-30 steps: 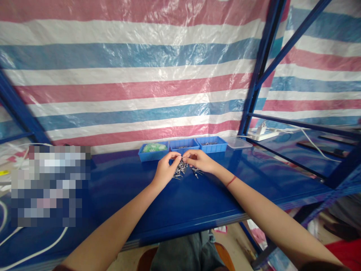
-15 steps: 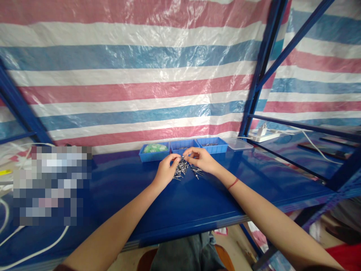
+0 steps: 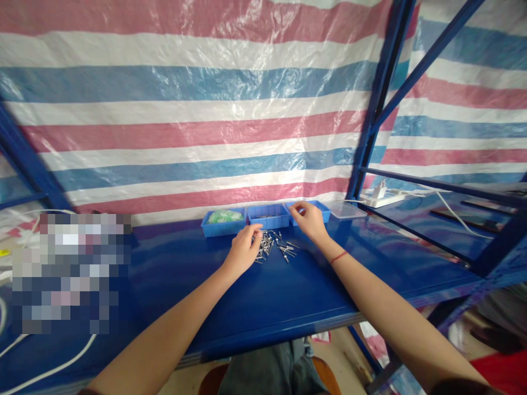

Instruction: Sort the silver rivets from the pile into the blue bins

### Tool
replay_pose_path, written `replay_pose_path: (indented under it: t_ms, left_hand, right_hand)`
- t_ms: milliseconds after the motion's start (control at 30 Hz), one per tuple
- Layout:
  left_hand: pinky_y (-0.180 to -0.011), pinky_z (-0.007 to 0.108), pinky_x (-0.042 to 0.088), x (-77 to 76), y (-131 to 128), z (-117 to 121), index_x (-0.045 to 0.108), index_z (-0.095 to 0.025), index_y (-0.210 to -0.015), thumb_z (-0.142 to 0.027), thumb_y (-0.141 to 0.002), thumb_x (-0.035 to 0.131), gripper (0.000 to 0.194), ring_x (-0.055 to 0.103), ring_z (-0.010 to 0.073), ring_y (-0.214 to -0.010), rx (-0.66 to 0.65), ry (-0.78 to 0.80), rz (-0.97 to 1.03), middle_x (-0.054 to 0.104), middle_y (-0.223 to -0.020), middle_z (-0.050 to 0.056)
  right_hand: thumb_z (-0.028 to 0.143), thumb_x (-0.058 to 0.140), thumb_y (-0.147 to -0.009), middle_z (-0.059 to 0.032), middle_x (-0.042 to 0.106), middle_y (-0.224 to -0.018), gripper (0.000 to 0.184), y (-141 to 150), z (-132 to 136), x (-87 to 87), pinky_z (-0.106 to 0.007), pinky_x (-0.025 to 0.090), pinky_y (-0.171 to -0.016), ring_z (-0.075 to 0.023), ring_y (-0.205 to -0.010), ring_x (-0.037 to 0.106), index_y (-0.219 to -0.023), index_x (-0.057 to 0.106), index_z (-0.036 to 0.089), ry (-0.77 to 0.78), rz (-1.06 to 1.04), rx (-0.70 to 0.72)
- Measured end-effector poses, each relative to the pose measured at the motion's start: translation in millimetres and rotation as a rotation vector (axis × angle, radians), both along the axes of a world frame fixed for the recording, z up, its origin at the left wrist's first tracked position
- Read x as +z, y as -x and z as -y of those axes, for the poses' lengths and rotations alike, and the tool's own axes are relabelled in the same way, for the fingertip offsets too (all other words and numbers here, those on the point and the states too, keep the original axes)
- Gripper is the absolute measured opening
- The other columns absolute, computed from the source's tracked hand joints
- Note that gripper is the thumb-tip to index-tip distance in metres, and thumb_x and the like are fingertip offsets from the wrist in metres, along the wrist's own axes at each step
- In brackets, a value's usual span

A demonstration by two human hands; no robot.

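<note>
A loose pile of metal blind rivets (image 3: 265,244) lies on the blue tabletop (image 3: 263,307), with a smaller group of rivets (image 3: 286,251) just to its right. My left hand (image 3: 244,248) rests at the pile's left edge; thumb and forefinger are slightly apart, and no rivet shows between them. Over the front of the right blue bin (image 3: 325,214) is my right hand (image 3: 311,220), its thumb and fingertips pinched together. Whatever is in that pinch is too small or hidden to make out. The middle blue bin (image 3: 269,221) has some small metal pieces inside.
The left blue bin (image 3: 206,226) holds green plastic bags (image 3: 225,216). A clear lid (image 3: 349,209) lies right of the bins, near a white power strip (image 3: 385,198). Blue frame posts (image 3: 373,118) and striped sheeting (image 3: 206,131) stand behind. White cables (image 3: 69,359) run at left.
My hands were together above the pile with a small metal piece at the fingertips. The right has since moved right and away to the right bin; the left stays by the pile, fingers parted.
</note>
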State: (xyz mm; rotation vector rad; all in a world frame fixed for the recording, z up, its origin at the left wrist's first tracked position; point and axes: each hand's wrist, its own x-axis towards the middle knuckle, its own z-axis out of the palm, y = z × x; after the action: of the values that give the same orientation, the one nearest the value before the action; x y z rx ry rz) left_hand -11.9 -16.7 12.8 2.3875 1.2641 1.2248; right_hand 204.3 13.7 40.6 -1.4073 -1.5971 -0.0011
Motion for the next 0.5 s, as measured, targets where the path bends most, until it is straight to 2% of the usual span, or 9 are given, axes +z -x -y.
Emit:
replay_pose_path:
  t_ms: [100,200,267,333,500]
  left_hand:
    - [-0.091,0.038,0.041,-0.6,1.2,2.0,0.061,-0.023,-0.099,-0.010,-0.080,0.040,0.031,0.054,0.0188,-0.101,-0.016,0.016,-0.170,0.062,-0.105,0.003]
    - [-0.089,0.039,0.039,0.7,1.7,5.9,0.064,-0.026,-0.096,-0.011,-0.076,0.044,0.032,0.052,0.0206,-0.101,-0.023,0.019,-0.296,0.061,-0.106,0.002]
    - [-0.087,0.040,0.039,2.1,2.1,8.5,0.065,-0.027,-0.094,-0.016,-0.076,0.048,0.027,0.051,0.0221,-0.098,-0.023,0.007,-0.376,0.061,-0.105,0.003]
    - [-0.083,0.039,0.038,3.1,3.0,9.8,0.066,-0.028,-0.094,-0.020,-0.076,0.050,0.025,0.051,0.0226,-0.095,-0.022,-0.007,-0.448,0.061,-0.102,0.003]
    - [-0.080,0.036,0.036,5.2,5.5,7.5,0.066,-0.031,-0.094,-0.030,-0.084,0.047,0.021,0.054,0.0208,-0.091,-0.083,-0.027,-0.538,0.062,-0.098,0.002]
  right_hand:
    - [0.036,0.049,-0.078,-0.0136,0.063,-0.094,0.031,-26.0,-17.5,-5.8,-0.030,0.043,-0.071,-0.0207,-0.079,0.058,-0.094,0.063,0.013,-0.028,0.014,-0.280]
    - [0.039,0.050,-0.078,-0.0161,0.060,-0.099,0.039,-37.6,-22.8,-10.6,-0.031,0.043,-0.071,-0.0222,-0.082,0.058,-0.105,0.060,0.012,0.047,0.044,-0.350]
    - [0.036,0.049,-0.079,-0.0136,0.062,-0.092,0.035,-34.2,-19.5,-11.1,-0.030,0.042,-0.070,-0.0214,-0.080,0.058,-0.102,0.061,0.012,0.090,0.066,-0.275]
    - [0.032,0.048,-0.080,-0.0103,0.064,-0.086,0.028,-24.1,-13.3,-9.3,-0.028,0.041,-0.070,-0.0194,-0.078,0.059,-0.095,0.063,0.013,0.099,0.095,-0.141]
    - [0.026,0.049,-0.079,-0.0047,0.065,-0.078,0.019,4.7,2.7,-4.4,-0.024,0.040,-0.065,-0.0141,-0.066,0.057,-0.084,0.064,0.016,0.089,0.146,0.130]
